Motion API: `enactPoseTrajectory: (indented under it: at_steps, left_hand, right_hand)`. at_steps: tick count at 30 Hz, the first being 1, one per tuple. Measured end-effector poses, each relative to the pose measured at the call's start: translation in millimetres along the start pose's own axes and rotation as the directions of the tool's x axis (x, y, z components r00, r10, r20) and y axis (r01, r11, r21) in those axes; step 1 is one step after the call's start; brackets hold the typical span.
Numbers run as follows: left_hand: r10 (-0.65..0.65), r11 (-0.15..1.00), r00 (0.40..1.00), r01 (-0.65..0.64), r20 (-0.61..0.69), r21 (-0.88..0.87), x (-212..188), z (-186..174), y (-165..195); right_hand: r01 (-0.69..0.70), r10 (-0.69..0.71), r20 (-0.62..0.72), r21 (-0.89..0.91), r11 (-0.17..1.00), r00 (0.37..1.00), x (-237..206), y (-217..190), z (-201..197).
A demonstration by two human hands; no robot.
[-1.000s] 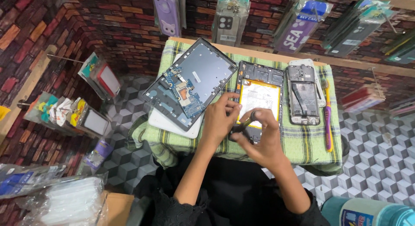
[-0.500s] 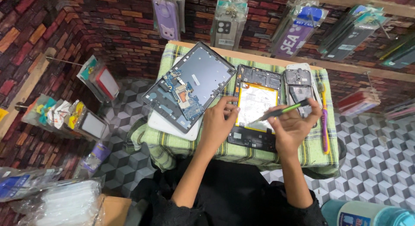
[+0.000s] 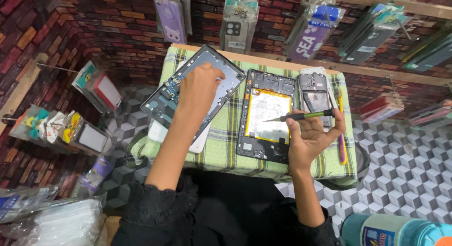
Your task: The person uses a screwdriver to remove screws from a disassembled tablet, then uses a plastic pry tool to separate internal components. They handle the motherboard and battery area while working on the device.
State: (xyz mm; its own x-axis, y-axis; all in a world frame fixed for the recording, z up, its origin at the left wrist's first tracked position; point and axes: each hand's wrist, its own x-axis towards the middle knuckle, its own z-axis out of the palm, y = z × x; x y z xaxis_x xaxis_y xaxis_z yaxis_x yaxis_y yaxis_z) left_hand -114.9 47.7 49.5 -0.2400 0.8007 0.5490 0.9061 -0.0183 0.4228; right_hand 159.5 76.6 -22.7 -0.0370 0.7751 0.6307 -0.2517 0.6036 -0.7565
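Green screwdriver [image 3: 301,116] in right hand's [image 3: 313,137] fingertip grip.

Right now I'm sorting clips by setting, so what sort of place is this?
Probably a small phone and tablet repair stall. An opened tablet with its battery exposed lies on a green checked cloth, the right hand holds a screwdriver, and packaged phone cases hang on the brick-pattern wall.

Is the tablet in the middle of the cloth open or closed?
Open. The tablet lies with its back cover off: the pale battery and dark inner frame show.
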Motion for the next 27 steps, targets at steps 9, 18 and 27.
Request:
enactPoseTrajectory:
  at_steps: [9,18,27]
  left_hand:
    - [0.109,0.967,0.989,-0.129,0.098,0.221,7,27,-23]
    - [0.302,0.751,0.933,-0.359,0.195,0.554,7,42,-22]
    - [0.283,0.813,0.953,-0.298,0.108,0.5,3,44,-17]
  right_hand:
    - [-0.002,0.001,-0.011,-0.023,1.0,1.0,-1,0,1]
    - [0.006,-0.006,0.005,-0.041,0.999,1.0,-1,-3,2]
    - [-0.007,0.007,-0.016,-0.02,1.0,1.0,-1,-5,3]
